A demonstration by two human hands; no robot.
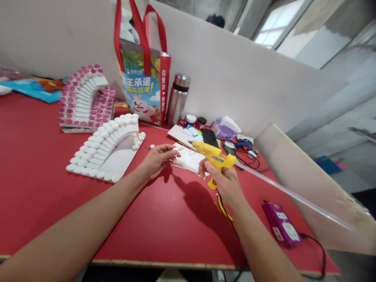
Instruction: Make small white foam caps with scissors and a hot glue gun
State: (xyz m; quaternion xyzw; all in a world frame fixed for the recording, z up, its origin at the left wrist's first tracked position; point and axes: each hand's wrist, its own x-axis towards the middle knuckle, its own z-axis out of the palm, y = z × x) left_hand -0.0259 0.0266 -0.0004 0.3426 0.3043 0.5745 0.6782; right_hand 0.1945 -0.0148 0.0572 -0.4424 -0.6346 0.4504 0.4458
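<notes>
My right hand (225, 178) grips a yellow hot glue gun (213, 152), its nozzle pointing left toward my other hand. A long clear glue stick (290, 192) runs out of its back end. Between thumb and fingers, my left hand (160, 159) pinches a small white piece (177, 149), mostly covered by the fingertips. Left of that hand lies a white curved staircase model (100, 147) on a flat base, edged with round white discs. Below and behind both hands are white sheets (189, 158) on the red table (164, 219).
A pink-and-white stair model (85, 98), a printed shopping bag (143, 86) and a steel flask (178, 100) stand along the back wall. To the right are a purple tissue pack (225, 129), tangled cables (249, 152) and a purple power box (280, 223) with its cord.
</notes>
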